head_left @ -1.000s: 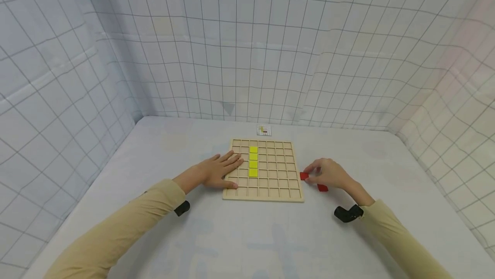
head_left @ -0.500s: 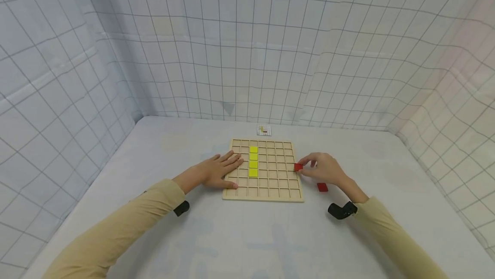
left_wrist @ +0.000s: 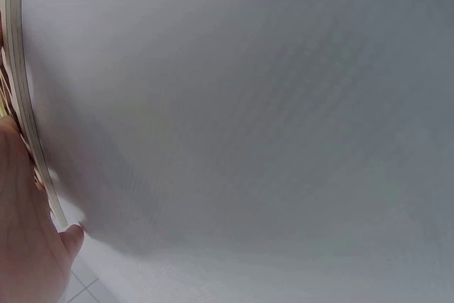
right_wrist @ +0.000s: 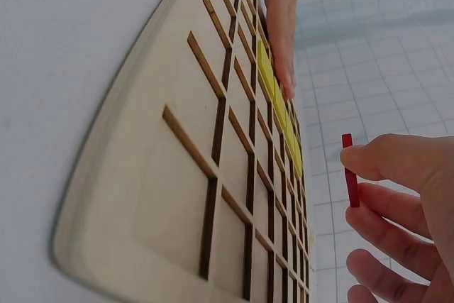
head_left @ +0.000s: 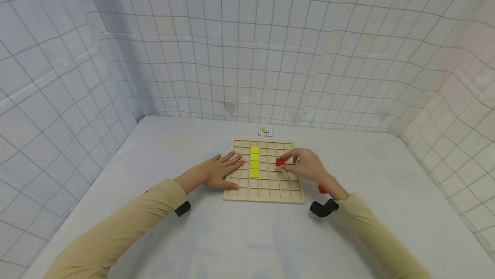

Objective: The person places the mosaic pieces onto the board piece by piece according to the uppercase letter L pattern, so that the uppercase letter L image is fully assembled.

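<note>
A wooden grid board point(head_left: 269, 188) lies on the table, with a column of yellow square tiles point(head_left: 254, 157) set in its cells. My left hand point(head_left: 218, 171) rests with fingers spread on the board's left edge. Thumb and fingers of my right hand point(head_left: 307, 164) pinch a red square tile point(head_left: 280, 162) over the right part of the board. In the right wrist view that red tile point(right_wrist: 350, 170) is seen edge-on, held above the board's surface. The left wrist view catches only part of the left hand point(left_wrist: 32, 239) at the board's edge.
Another red tile point(head_left: 322, 189) lies on the table right of the board, partly hidden by the right wrist. Behind the board is a small grid card point(head_left: 265, 130) with yellow and red marks. Grid-patterned curtains point(head_left: 247, 55) surround the table.
The right hand has picked up the red tile from beside the board's right edge and moved it left and away, over the board. The left hand has stayed in place.
</note>
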Tool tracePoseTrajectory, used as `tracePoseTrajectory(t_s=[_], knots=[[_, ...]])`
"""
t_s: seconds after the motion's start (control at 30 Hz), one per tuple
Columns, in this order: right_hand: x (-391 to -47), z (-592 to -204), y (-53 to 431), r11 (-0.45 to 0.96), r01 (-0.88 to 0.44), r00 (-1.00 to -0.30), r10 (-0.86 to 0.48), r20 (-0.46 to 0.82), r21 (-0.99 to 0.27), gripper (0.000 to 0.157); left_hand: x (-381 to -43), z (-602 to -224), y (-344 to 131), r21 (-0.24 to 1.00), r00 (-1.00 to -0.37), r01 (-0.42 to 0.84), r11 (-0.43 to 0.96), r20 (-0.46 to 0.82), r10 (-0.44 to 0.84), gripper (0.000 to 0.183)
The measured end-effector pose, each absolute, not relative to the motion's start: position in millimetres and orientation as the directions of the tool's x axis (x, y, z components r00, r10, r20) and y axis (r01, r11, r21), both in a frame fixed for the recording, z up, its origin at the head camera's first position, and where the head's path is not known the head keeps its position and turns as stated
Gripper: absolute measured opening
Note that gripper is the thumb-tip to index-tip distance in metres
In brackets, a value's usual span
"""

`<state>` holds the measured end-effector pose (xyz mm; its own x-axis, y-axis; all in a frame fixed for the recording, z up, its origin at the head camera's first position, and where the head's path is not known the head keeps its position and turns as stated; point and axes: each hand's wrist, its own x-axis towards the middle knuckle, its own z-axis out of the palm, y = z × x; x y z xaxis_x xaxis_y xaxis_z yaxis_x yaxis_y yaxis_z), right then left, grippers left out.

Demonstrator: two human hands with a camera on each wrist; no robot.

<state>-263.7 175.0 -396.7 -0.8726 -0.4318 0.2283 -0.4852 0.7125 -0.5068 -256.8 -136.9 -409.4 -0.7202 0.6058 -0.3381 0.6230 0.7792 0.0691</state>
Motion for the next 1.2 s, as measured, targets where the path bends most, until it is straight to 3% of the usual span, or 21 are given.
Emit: tracePoseTrajectory(t_s=[0.43,0.67,1.2], knots=[[-267,-406,140,0.73,-0.515,-0.846,-0.518,0.127,-0.449,0.026,-257,-407,-135,0.067,-0.726,0.618,0.783,-0.334,0.601,0.088],[-265,-411,137,0.688,-0.548,-0.818,-0.561,0.13,-0.477,0.023,-258,-409,-135,0.071,-0.726,0.617,0.784,-0.334,0.602,0.087],[-266,-420,138,0.694,-0.532,-0.822,-0.56,0.101,-0.484,0.022,-256,-409,-136,0.07,-0.72,0.629,0.774,-0.324,0.614,0.087]])
